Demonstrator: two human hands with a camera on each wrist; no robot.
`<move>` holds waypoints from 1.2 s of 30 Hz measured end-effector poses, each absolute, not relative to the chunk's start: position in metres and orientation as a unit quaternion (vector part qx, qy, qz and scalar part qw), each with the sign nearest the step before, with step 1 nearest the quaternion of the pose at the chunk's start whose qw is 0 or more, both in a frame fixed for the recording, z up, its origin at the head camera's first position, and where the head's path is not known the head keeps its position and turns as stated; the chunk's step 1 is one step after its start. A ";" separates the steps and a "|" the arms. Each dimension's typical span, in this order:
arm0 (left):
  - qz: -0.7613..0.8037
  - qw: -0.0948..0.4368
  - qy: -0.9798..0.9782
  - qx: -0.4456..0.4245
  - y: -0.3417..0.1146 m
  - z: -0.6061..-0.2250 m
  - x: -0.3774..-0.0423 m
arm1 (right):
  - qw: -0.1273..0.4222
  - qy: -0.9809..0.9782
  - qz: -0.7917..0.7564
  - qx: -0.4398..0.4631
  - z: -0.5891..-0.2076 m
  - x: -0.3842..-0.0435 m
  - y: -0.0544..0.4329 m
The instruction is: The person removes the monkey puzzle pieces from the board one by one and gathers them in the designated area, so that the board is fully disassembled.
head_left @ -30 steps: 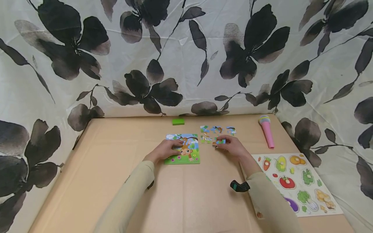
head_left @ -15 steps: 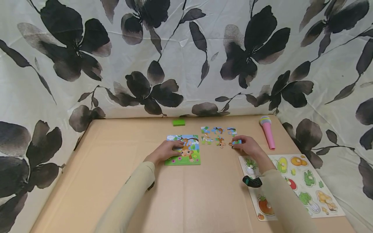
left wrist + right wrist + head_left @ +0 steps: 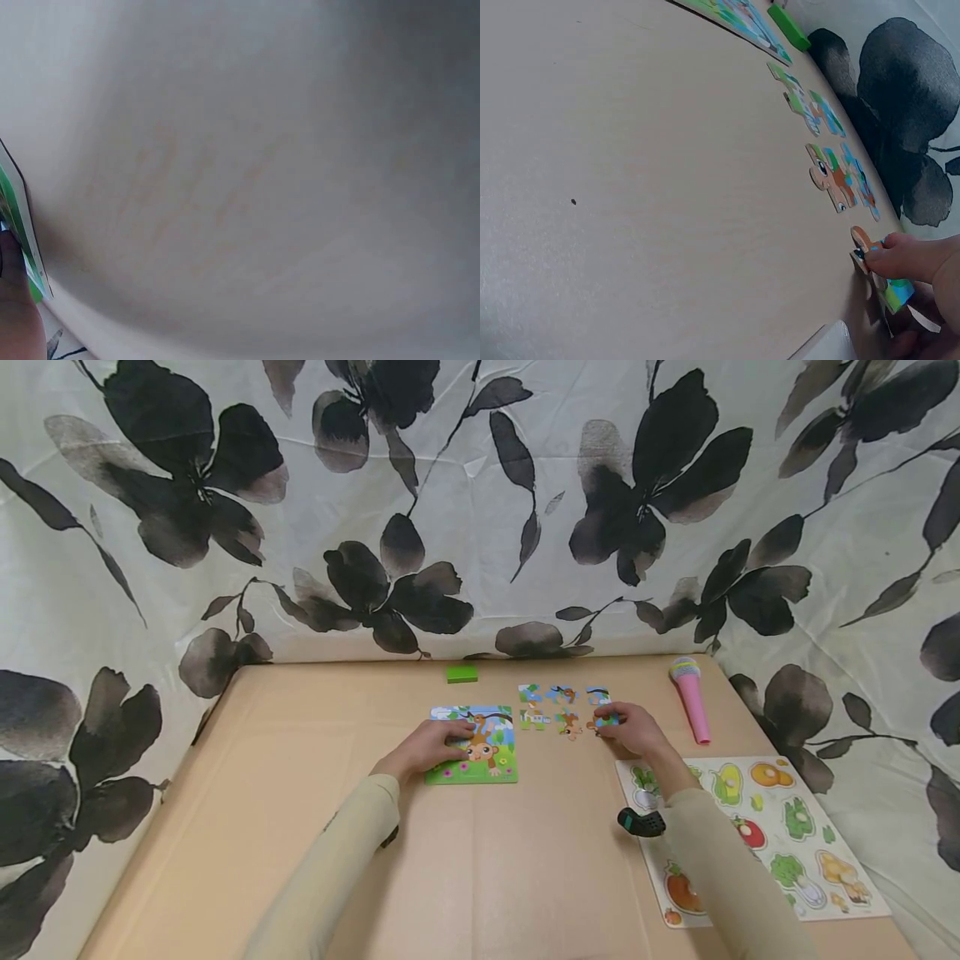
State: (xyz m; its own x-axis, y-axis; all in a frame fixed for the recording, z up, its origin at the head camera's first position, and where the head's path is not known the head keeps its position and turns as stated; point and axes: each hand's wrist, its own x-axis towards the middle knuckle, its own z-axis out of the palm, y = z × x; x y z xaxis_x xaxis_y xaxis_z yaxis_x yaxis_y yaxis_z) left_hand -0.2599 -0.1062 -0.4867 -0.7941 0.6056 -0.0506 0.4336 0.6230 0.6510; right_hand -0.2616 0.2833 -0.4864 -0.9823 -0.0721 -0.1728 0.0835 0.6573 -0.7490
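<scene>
My left hand (image 3: 425, 747) rests on the left part of a square picture puzzle (image 3: 497, 767) showing a monkey on green grass, its fingers lying across the surface. In the left wrist view only a finger (image 3: 18, 307) and a strip of the puzzle's edge show at far left. My right hand (image 3: 636, 728) pinches a jigsaw piece (image 3: 897, 291) with blue, green and brown print, thumb on top, close over the table. Left of it lies a loose piece with a monkey face (image 3: 567, 727), beside a piece with a white and green print (image 3: 534, 721). Several pieces form two rows there.
A green block (image 3: 462, 674) lies near the table's back edge. A pink toy microphone (image 3: 692, 703) is at the back right. Below my right forearm lies a white board with vegetable pictures (image 3: 806, 885). A flowered cloth (image 3: 517, 602) hangs behind the brown table (image 3: 480, 868).
My right hand has carried its jigsaw piece to the right, to the end of the front row, uncovering the monkey-face piece. The left hand has stayed on the puzzle.
</scene>
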 end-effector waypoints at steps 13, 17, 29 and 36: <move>0.317 0.140 0.895 0.282 -0.105 -0.487 -0.261 | 0.094 0.915 -0.393 -0.001 -0.491 -0.263 0.283; 0.315 0.122 0.892 0.299 -0.106 -0.487 -0.260 | 0.092 0.914 -0.396 -0.005 -0.491 -0.263 0.282; 0.305 0.141 0.900 0.277 -0.105 -0.488 -0.263 | 0.095 0.912 -0.398 -0.001 -0.489 -0.262 0.282; 0.310 0.133 0.897 0.285 -0.107 -0.487 -0.263 | 0.093 0.908 -0.408 -0.004 -0.489 -0.263 0.282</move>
State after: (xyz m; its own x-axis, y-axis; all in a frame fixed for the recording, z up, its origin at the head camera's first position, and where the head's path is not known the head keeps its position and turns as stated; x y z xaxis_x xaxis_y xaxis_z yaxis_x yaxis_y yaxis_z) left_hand -0.2627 -0.1066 -0.4872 -0.8015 0.5948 -0.0618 0.4294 0.6445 0.6327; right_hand -0.2625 0.2815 -0.4888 -0.9828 -0.0823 -0.1652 0.0689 0.6664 -0.7424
